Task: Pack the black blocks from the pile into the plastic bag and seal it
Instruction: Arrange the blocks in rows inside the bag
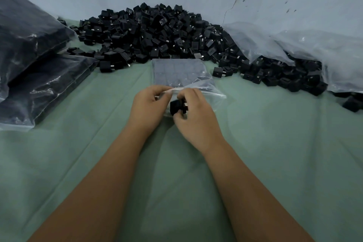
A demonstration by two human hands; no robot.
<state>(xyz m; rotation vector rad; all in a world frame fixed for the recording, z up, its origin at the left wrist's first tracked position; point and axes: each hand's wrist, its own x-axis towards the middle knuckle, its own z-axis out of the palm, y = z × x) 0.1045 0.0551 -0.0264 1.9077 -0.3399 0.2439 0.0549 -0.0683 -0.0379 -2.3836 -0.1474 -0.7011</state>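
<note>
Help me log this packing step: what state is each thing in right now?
plastic bag: lying flat, partly filled with blocks, mouth open
left hand: pinching the bag's mouth edge
right hand: gripping a black block
black block: held at the bag's mouth, not fully in
pile of blocks: loose, unpacked, against the wall
filled bags: stacked at left, full
large clear bag: slumped at right, blocks spilling out

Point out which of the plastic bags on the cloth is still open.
The small clear bag in the middle, whose mouth the left hand pinches. The two filled bags stacked at left lie untouched.
</note>
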